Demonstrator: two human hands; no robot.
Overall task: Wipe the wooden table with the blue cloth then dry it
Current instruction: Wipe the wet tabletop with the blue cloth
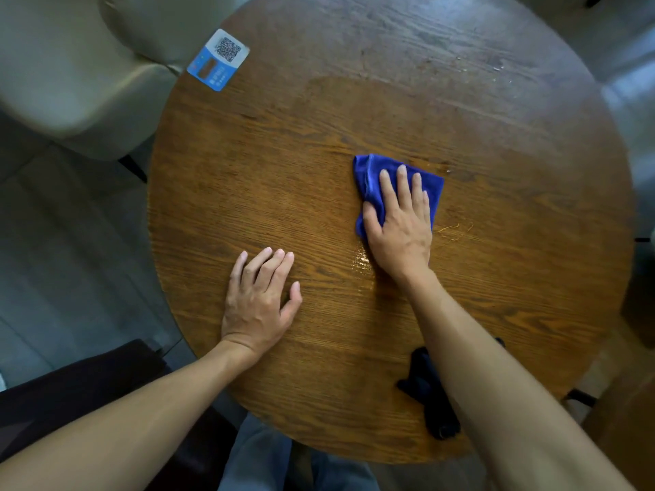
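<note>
Right now your right hand (pixel 398 221) lies flat on top of the blue cloth (pixel 368 178), a little right of the middle of the round wooden table (pixel 248 178). Your fingers (pixel 402 182) are stretched out with small gaps between them, and your thumb rests on the cloth's left side. You press it down; you do not pinch it.

Your left hand (pixel 258 295) lies palm down on the bare wood, near your edge of the table. Its fingers are close together, the thumb sticks out, and it holds nothing.

That cloth looks soft, thin and light. It will probably bunch up or slip out if you push with only your fingertips, so keep your whole palm on its middle. A shiny wet patch (pixel 361 260) sits just by your right wrist, so the wood may be slippery there. Some thin yellow threads (pixel 453 230) lie just right of the cloth.

A dark cloth (pixel 429 395) lies near your edge, partly under your right arm. It may be for drying. A blue card (pixel 218 60) sits at the far left edge.
</note>
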